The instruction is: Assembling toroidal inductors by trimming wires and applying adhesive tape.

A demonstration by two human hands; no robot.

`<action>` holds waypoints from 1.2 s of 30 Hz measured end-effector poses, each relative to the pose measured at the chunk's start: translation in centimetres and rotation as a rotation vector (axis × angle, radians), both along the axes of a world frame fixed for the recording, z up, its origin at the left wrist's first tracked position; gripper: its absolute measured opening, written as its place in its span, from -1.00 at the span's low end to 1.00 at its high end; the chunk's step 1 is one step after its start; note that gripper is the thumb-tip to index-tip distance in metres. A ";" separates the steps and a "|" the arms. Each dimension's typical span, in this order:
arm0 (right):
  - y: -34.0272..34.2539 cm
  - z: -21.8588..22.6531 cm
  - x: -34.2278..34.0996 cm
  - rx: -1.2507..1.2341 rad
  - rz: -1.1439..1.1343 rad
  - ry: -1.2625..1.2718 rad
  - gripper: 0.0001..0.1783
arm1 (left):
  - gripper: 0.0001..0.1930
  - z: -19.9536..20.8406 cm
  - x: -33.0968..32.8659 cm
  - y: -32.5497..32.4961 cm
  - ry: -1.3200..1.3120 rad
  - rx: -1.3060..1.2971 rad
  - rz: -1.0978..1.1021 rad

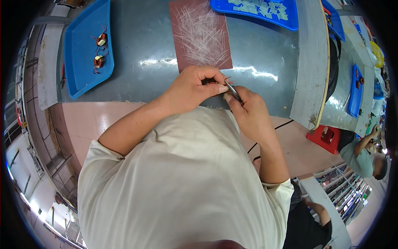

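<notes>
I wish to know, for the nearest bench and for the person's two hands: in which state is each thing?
Left hand: closed around dark coil.
Right hand: closed on metal tool.
Dark coil: held, partly hidden.
Metal tool: held, tip near coil.
Left blue tray: holding two coils.
Brown sheet: flat, covered with pale streaks.
Upper blue tray: holding pale pieces.

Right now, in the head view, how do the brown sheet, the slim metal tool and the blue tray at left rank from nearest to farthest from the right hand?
1. Slim metal tool: held in the right hand itself.
2. Brown sheet: ahead and to the left.
3. Blue tray: far left, well past the sheet.
</notes>
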State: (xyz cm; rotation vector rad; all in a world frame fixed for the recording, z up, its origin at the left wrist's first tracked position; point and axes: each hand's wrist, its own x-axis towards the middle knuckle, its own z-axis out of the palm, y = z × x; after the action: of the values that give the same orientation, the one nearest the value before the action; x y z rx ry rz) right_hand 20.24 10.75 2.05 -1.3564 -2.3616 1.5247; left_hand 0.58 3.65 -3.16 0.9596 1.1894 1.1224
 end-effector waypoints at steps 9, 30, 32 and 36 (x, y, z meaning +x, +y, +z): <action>-0.6 -2.6 0.1 0.612 0.091 -0.106 -0.87 | -0.88 0.6 0.1 0.7 0.135 -0.038 -0.008; -0.4 -2.1 0.2 0.474 0.035 -0.081 -0.88 | -0.89 0.0 0.5 0.3 0.040 -0.071 0.038; -0.3 -2.0 0.1 0.472 0.037 -0.083 -0.87 | -0.89 -0.4 0.4 0.4 0.068 -0.058 0.032; -0.5 -2.6 0.2 0.426 0.066 -0.143 -0.89 | -0.88 -0.5 0.5 0.4 0.124 -0.031 0.034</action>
State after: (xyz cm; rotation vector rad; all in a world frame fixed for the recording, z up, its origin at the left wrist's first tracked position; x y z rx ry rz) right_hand 20.44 10.24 -0.52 -1.3266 -2.6333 0.8799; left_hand 1.10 4.00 -3.69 1.0002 1.3234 1.0811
